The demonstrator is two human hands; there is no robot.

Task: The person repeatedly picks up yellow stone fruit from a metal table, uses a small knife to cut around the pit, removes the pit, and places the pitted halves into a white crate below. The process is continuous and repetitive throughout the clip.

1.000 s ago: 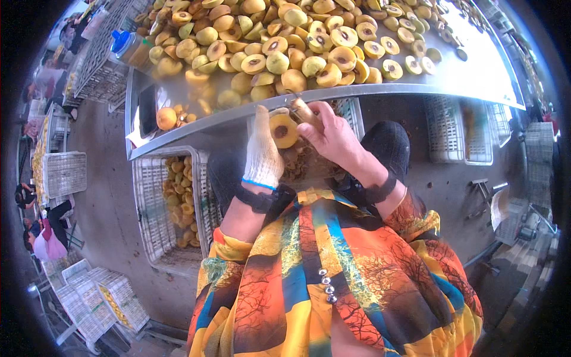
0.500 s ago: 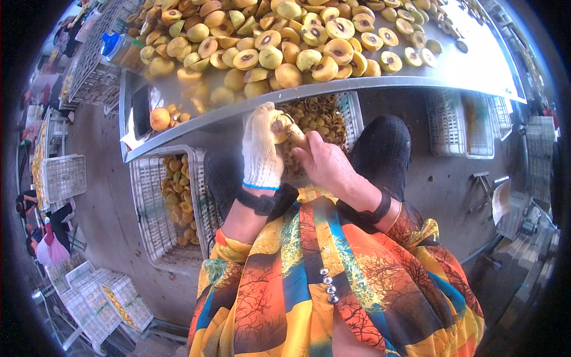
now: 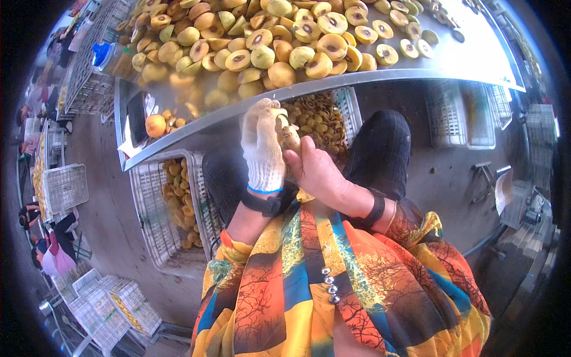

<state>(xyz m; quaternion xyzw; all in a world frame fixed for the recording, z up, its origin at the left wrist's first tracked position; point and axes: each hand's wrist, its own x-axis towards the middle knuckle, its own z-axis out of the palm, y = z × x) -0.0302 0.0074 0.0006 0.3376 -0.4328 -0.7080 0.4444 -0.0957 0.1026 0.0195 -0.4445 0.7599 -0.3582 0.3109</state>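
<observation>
My left hand (image 3: 260, 146), in a white knit glove with a blue cuff edge, is closed around a piece of yellow fruit (image 3: 281, 121). My bare right hand (image 3: 321, 177) grips a short tool with a thick, light-brown handle (image 3: 289, 139). Its working end meets the fruit and is too hidden to name exactly. Both hands are held together just off the table's near edge (image 3: 333, 78), above a crate of ring-like fruit scraps (image 3: 318, 122). Beyond the edge lies a heap of halved yellow fruit (image 3: 262, 56) with brown centres.
At the table's left corner lie a dark phone-like object (image 3: 137, 119) and a few orange fruit pieces (image 3: 156, 125). A blue-lidded container (image 3: 104, 55) stands farther back. A white crate of fruit (image 3: 151, 208) sits by my left leg; pale crates (image 3: 455, 119) are at the right.
The tool has turned to a steeper angle against the fruit, and my right hand has moved slightly left and down. The view has shifted a little; both grips are kept.
</observation>
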